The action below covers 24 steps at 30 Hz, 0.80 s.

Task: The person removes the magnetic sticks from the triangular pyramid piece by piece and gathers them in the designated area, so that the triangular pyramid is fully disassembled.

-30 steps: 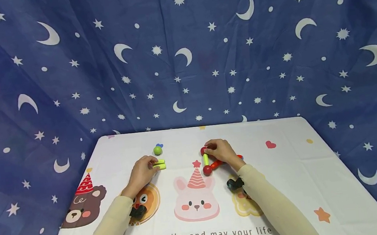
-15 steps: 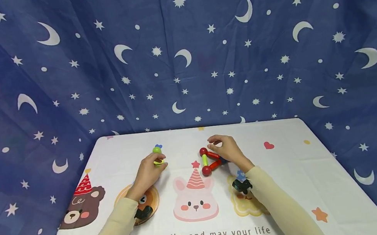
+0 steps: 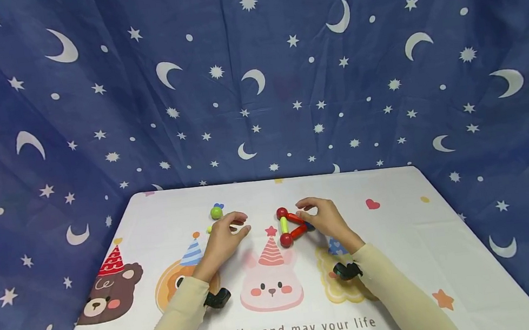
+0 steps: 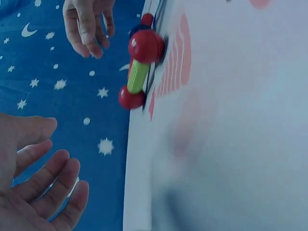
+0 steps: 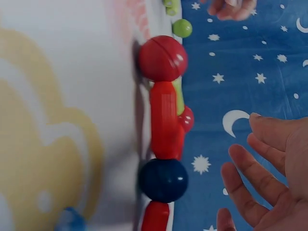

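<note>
A triangle of magnetic rods and balls lies mid-table: a near red ball (image 3: 286,240), a far red ball (image 3: 282,213), a yellow-green rod (image 3: 284,226) between them, and two red rods meeting at a dark blue ball (image 5: 163,180). Beyond the blue ball another red rod (image 5: 156,216) sticks out. My right hand (image 3: 328,218) hovers above the triangle's blue corner, fingers loosely bent around nothing. To the left, my left hand (image 3: 226,239) is raised with fingers spread, holding nothing; it partly hides the loose yellow-green rods (image 3: 210,229).
A green ball (image 3: 216,213) sits behind the left hand, over a small blue print. The white cloth (image 3: 402,258) carries cartoon prints and lettering. A blue curtain (image 3: 258,106) with moons and stars rises behind the table's far edge.
My right hand has let go of the far red ball and moved slightly right. My left hand has left the yellow-green rods and shifted right towards the triangle, its fingers opening.
</note>
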Available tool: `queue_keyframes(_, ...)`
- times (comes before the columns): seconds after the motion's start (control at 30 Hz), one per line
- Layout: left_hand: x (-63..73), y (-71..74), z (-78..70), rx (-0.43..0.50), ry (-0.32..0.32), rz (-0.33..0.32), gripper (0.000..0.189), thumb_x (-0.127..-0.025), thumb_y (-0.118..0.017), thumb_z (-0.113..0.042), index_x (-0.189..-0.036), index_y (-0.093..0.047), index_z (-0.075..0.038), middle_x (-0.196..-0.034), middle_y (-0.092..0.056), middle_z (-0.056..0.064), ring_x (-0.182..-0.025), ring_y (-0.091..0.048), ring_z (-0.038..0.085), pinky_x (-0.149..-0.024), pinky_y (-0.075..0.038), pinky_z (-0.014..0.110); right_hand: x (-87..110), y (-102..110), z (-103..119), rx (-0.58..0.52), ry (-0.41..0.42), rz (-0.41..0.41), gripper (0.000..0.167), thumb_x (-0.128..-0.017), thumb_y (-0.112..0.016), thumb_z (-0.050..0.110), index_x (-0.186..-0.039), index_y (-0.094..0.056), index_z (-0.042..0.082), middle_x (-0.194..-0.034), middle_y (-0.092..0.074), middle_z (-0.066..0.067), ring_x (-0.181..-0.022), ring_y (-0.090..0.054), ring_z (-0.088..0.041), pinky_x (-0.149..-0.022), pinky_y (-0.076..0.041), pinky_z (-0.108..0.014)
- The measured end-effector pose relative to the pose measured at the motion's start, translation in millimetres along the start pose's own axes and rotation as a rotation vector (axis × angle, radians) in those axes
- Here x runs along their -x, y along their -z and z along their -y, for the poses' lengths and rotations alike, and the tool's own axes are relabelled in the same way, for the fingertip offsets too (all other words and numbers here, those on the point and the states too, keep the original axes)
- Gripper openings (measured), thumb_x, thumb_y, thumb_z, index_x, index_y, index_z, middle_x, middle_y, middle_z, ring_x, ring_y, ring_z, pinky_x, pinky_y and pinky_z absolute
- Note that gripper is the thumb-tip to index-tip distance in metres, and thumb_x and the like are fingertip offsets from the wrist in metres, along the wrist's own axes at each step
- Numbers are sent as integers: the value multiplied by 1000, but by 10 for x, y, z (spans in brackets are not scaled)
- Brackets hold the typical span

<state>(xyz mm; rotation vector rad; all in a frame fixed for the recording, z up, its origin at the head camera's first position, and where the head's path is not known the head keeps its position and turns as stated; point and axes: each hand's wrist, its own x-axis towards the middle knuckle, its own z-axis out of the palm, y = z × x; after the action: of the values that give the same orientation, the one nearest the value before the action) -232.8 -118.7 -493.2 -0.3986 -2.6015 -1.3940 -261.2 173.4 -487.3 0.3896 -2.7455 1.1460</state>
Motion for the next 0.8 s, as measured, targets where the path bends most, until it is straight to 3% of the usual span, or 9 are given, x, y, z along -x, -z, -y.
queue_keyframes(0.17, 10, -204, -54, 33, -16, 36, 25, -88, -73, -14, -111, -67, -5, -108, -71, 13, -103, -66, 24, -90, -54, 43, 98, -64, -5, 15, -3, 23, 23, -87, -75, 21, -110, -73, 15, -103, -74, -4, -99, -66, -27, -89, -52, -46)
queue_keyframes(0.37, 68, -426, -65, 36, 7, 121, 27, -87, -73, -13, -112, -67, -5, -109, -71, 10, -103, -66, 22, -91, -54, 41, 191, -109, -16, 45, 6, 67, 26, -86, -76, 20, -111, -73, 14, -110, -73, -5, -114, -64, -29, -104, -46, -49)
queue_keyframes(0.67, 64, -618, -118, 49, 15, 166, 30, -86, -74, -14, -114, -66, -6, -110, -71, 10, -104, -67, 25, -92, -54, 43, 207, -131, -74, 143, 116, 112, 30, -80, -81, 23, -109, -75, 19, -114, -73, -4, -111, -63, -27, -100, -48, -49)
queue_keyframes(0.8, 60, -682, -147, 42, 50, 201, 32, -86, -74, -16, -115, -66, -6, -110, -71, 10, -101, -67, 24, -91, -54, 41, 192, -160, -98, 198, 114, 137, 31, -80, -82, 27, -110, -75, 23, -113, -73, -1, -110, -62, -23, -101, -43, -50)
